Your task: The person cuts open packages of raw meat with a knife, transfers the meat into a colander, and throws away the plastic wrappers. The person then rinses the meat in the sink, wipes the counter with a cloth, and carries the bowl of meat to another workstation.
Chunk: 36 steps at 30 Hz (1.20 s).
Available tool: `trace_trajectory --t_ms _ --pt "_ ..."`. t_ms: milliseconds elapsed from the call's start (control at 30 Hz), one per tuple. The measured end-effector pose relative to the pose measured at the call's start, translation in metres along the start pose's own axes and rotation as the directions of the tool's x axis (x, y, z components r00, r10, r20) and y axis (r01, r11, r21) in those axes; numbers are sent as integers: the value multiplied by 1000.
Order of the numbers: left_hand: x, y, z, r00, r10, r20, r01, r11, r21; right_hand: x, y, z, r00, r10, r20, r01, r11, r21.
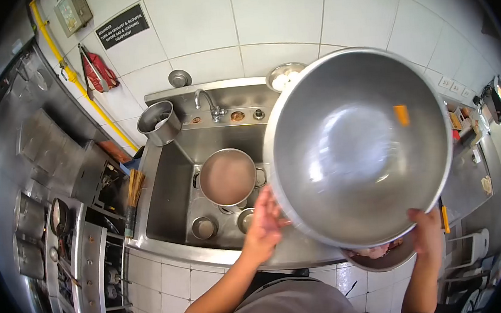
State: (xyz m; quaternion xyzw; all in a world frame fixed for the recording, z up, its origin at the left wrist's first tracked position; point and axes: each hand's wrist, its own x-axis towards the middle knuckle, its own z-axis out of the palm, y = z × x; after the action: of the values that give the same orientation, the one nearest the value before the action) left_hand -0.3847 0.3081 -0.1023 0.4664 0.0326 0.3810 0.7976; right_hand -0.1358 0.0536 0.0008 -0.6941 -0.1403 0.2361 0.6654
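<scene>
A large steel mixing bowl (348,196) is tilted up, its wide inside turned towards me. A small orange patch (401,115) shows on its inner wall; I cannot tell whether it is food or a reflection. My right hand (426,234) grips the lower right rim, thumb over the edge. At the lower left side, my left hand (262,229) supports the bowl, its fingertips partly hidden against the rim. Below the bowl, partly covered by it, another metal bowl (382,262) holds what looks like raw meat (374,251).
In the steel sink (167,180) stand a pot of cloudy brownish liquid (227,176) and small metal cups (204,227). A faucet (206,104), a tall metal container (160,125) and a bowl of white pieces (284,78) are behind. A stove (88,257) stands left.
</scene>
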Motion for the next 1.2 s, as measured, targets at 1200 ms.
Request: trace_trajectory --t_ms 1200 --pt "280 -17 -377 918 -280 282 -281 42 959 28 235 420 894 432 116 -437 899 18"
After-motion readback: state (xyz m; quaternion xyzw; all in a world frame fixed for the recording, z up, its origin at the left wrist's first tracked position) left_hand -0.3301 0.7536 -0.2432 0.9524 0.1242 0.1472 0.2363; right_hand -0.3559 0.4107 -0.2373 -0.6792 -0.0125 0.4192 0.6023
